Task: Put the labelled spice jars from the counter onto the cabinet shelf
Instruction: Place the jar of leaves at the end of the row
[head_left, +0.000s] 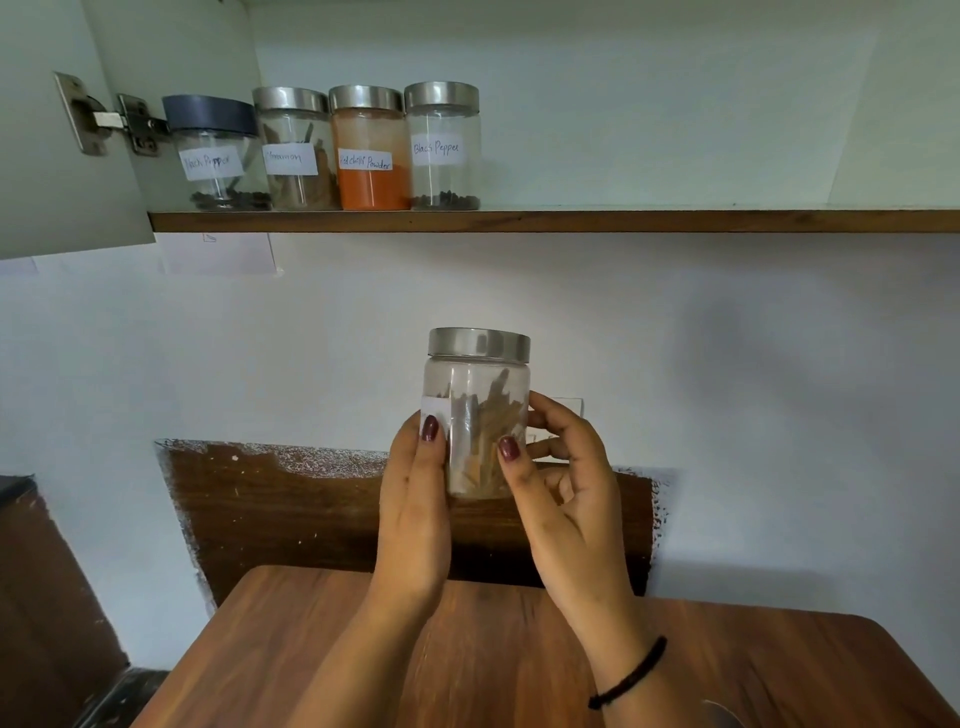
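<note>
Both hands, left hand (415, 499) and right hand (563, 499), clasped the upright cinnamon jar (478, 415) above the table (467, 649), the cabinet shelf (623, 221) directly overhead, bare right of four jars (332, 150).

Both hands are holding a clear jar (480, 395) of brown sticks upright in the air above the wooden desk (493, 649). The left hand (415, 499) is gripping its left side, thumb lying over a white label. The right hand (566, 499) is curling its fingers (550, 415) round the right side. On the cabinet shelf (675, 220), a black-lidded pepper jar (218, 156), cinnamon jar (296, 150), chilli powder jar (370, 156) and steel-lidded pepper jar (442, 150) are standing side by side.
</note>
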